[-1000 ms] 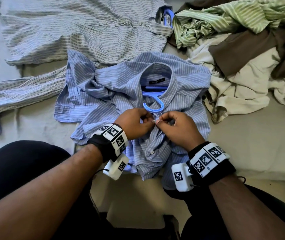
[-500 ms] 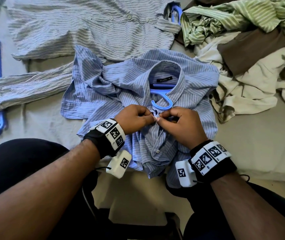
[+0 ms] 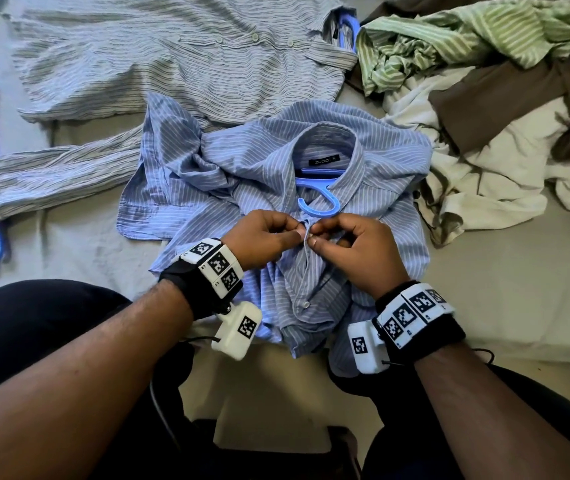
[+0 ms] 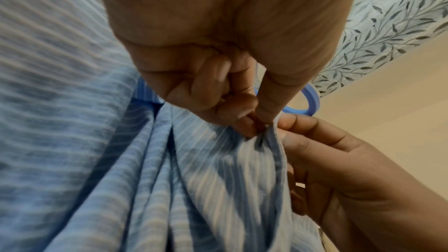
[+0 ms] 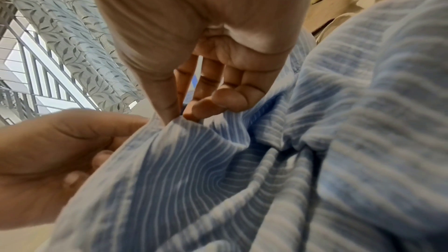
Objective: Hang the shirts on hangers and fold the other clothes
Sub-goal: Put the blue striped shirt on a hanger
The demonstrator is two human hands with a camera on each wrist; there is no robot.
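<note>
The blue striped shirt (image 3: pixel 269 188) lies rumpled on the bed (image 3: pixel 518 289), a blue hanger (image 3: pixel 321 188) inside its collar. The left hand (image 3: pixel 259 237) and right hand (image 3: pixel 356 247) both pinch its front placket just below the hanger hook.

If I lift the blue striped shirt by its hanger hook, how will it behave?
The blue striped shirt looks thin and creased, so it would probably drape limply. Its bunched sleeve would likely drop loose. The blue hanger looks rigid, so the shoulders should hold.

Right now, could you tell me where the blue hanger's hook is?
In the head view, mid-frame: the hook pokes from the blue shirt collar, just above both pinching hands.
</note>
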